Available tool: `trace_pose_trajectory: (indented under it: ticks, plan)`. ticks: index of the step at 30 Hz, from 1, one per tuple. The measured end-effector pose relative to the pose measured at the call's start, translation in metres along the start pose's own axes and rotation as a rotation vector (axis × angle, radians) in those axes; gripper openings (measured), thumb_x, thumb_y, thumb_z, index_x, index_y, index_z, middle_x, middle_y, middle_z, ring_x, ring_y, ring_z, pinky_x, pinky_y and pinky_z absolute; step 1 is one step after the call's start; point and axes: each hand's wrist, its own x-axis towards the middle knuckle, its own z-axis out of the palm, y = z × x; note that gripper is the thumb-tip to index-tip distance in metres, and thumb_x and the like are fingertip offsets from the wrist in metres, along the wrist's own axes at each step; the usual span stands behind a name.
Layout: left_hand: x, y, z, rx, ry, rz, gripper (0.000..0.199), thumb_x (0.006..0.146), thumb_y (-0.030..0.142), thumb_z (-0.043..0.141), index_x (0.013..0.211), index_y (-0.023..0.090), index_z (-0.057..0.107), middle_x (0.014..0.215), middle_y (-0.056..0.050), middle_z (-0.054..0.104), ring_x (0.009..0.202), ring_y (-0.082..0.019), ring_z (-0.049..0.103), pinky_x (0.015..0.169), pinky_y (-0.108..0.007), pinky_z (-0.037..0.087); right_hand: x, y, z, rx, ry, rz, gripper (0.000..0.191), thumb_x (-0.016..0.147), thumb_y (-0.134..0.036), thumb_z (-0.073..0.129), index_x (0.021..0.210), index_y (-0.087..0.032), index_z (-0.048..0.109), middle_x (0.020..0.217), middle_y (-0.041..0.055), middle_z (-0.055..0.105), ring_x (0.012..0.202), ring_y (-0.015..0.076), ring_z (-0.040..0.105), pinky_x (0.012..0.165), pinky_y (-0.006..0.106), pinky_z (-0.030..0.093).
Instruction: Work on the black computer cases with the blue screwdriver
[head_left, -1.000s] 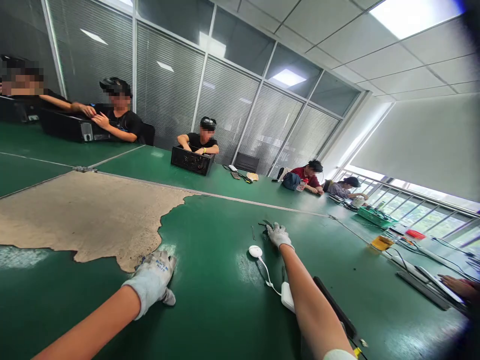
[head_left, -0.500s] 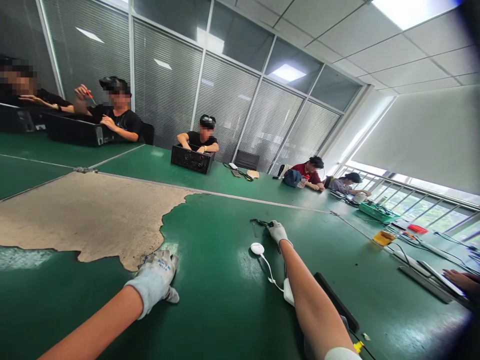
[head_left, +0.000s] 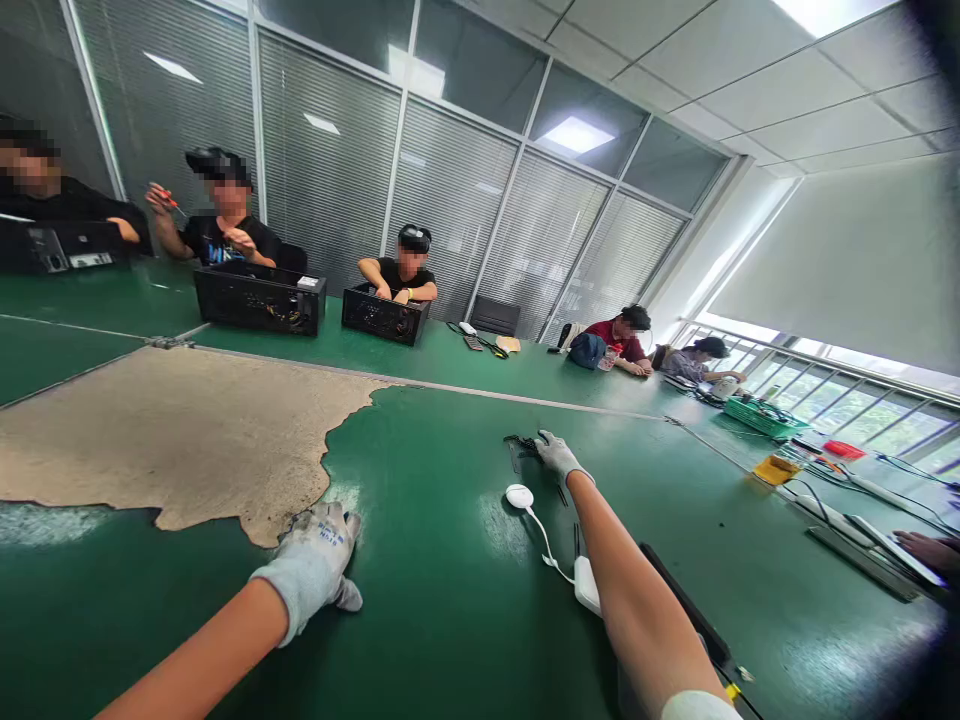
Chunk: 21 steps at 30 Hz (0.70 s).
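Note:
My left hand (head_left: 319, 550), in a pale work glove, lies on the green table (head_left: 435, 620) beside the torn edge of a bare tan patch (head_left: 187, 430). Its fingers are stretched and the thumb stands apart; nothing is held. Farther out, my gloved right hand (head_left: 559, 456) reaches forward with fingers extended at a chain-like row of small black pieces (head_left: 519, 442). The fingertips are at the near end of that row, and I see nothing gripped. Close by lies a white round puck (head_left: 519, 496) with a cable to a white block (head_left: 586, 585), partly behind my forearm.
Across the table, people work at black computer cases (head_left: 259, 298), one (head_left: 386, 315) straight ahead. A long black bar (head_left: 686, 605) lies right of my forearm. At right are a yellow container (head_left: 776, 469), a green basket (head_left: 763, 416), cables and another person's hand (head_left: 930, 550).
My right hand has shifted slightly, its fingers now spread above the black pieces. My left hand stays put. Across the table, a person's computer case has been moved right and turned.

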Motion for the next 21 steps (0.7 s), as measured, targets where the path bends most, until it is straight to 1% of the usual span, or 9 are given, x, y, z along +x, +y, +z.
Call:
trace_pose_trajectory:
  ticks: [2, 4, 6, 7, 9, 11, 13, 17, 21]
  plan:
    - [0.001, -0.001, 0.001, -0.011, 0.004, 0.011, 0.097, 0.057, 0.038, 0.089, 0.144, 0.009, 0.056, 0.146, -0.03, 0.051, 0.136, -0.047, 0.049, 0.11, -0.053, 0.043, -0.002, -0.007, 0.007, -0.004, -0.047, -0.005, 0.062, 0.098, -0.058, 0.048, 0.15, -0.024, 0.053, 0.147, 0.0156, 0.055, 0.134, 0.031, 0.052, 0.11, 0.042, 0.041]
    - [0.003, -0.002, 0.003, -0.027, 0.024, 0.014, 0.096, 0.054, 0.037, 0.089, 0.141, 0.01, 0.059, 0.144, -0.031, 0.052, 0.135, -0.049, 0.049, 0.109, -0.055, 0.043, -0.005, -0.018, 0.013, -0.021, -0.075, -0.01, 0.074, 0.095, -0.07, 0.045, 0.154, -0.025, 0.047, 0.151, 0.0162, 0.05, 0.137, 0.0344, 0.049, 0.111, 0.046, 0.04]
    - [0.006, -0.003, 0.006, -0.047, 0.047, 0.021, 0.094, 0.051, 0.037, 0.09, 0.137, 0.013, 0.062, 0.143, -0.03, 0.053, 0.134, -0.05, 0.049, 0.107, -0.058, 0.043, -0.011, -0.03, 0.018, -0.066, -0.08, -0.04, 0.08, 0.093, -0.077, 0.042, 0.156, -0.028, 0.043, 0.155, 0.0159, 0.044, 0.139, 0.0354, 0.046, 0.11, 0.048, 0.04]
    - [0.007, -0.004, 0.007, -0.058, 0.053, 0.021, 0.093, 0.049, 0.037, 0.09, 0.135, 0.014, 0.063, 0.142, -0.03, 0.054, 0.133, -0.051, 0.049, 0.106, -0.058, 0.043, -0.014, -0.037, 0.02, -0.104, -0.075, -0.06, 0.079, 0.093, -0.078, 0.042, 0.156, -0.029, 0.042, 0.155, 0.0157, 0.044, 0.138, 0.0353, 0.045, 0.109, 0.049, 0.041]
    - [0.008, -0.005, 0.009, -0.075, 0.058, 0.026, 0.092, 0.049, 0.037, 0.09, 0.134, 0.014, 0.064, 0.143, -0.03, 0.053, 0.133, -0.051, 0.049, 0.106, -0.058, 0.043, -0.019, -0.048, 0.023, -0.202, -0.039, -0.099, 0.068, 0.098, -0.071, 0.04, 0.152, -0.031, 0.046, 0.15, 0.0156, 0.047, 0.134, 0.0347, 0.048, 0.104, 0.049, 0.043]
    - [0.007, -0.006, 0.009, -0.08, 0.06, 0.037, 0.093, 0.05, 0.036, 0.089, 0.135, 0.013, 0.062, 0.145, -0.031, 0.051, 0.136, -0.051, 0.046, 0.108, -0.058, 0.041, -0.022, -0.057, 0.025, -0.281, 0.004, -0.125, 0.054, 0.104, -0.059, 0.037, 0.147, -0.03, 0.051, 0.141, 0.0156, 0.052, 0.128, 0.0337, 0.051, 0.099, 0.047, 0.045]
    - [0.007, -0.005, 0.009, -0.082, 0.059, 0.046, 0.094, 0.05, 0.036, 0.089, 0.138, 0.013, 0.061, 0.147, -0.032, 0.05, 0.139, -0.051, 0.044, 0.11, -0.058, 0.04, -0.024, -0.062, 0.026, -0.305, 0.035, -0.149, 0.045, 0.106, -0.049, 0.036, 0.141, -0.028, 0.055, 0.135, 0.0151, 0.055, 0.123, 0.0319, 0.053, 0.096, 0.044, 0.046]
    - [0.009, -0.006, 0.01, -0.085, 0.036, 0.046, 0.098, 0.05, 0.037, 0.091, 0.139, 0.011, 0.06, 0.147, -0.033, 0.049, 0.139, -0.052, 0.043, 0.111, -0.059, 0.039, -0.031, -0.065, 0.026, -0.271, 0.026, -0.171, 0.037, 0.106, -0.041, 0.039, 0.135, -0.027, 0.058, 0.127, 0.0146, 0.058, 0.118, 0.03, 0.055, 0.09, 0.041, 0.048]
    - [0.014, -0.009, 0.017, -0.083, 0.079, 0.073, 0.095, 0.046, 0.038, 0.092, 0.133, 0.013, 0.064, 0.142, -0.033, 0.053, 0.137, -0.054, 0.044, 0.108, -0.063, 0.04, -0.047, -0.063, 0.025, -0.162, 0.052, -0.152, 0.031, 0.103, -0.034, 0.044, 0.129, -0.025, 0.061, 0.125, 0.0147, 0.059, 0.118, 0.0311, 0.054, 0.09, 0.042, 0.048]
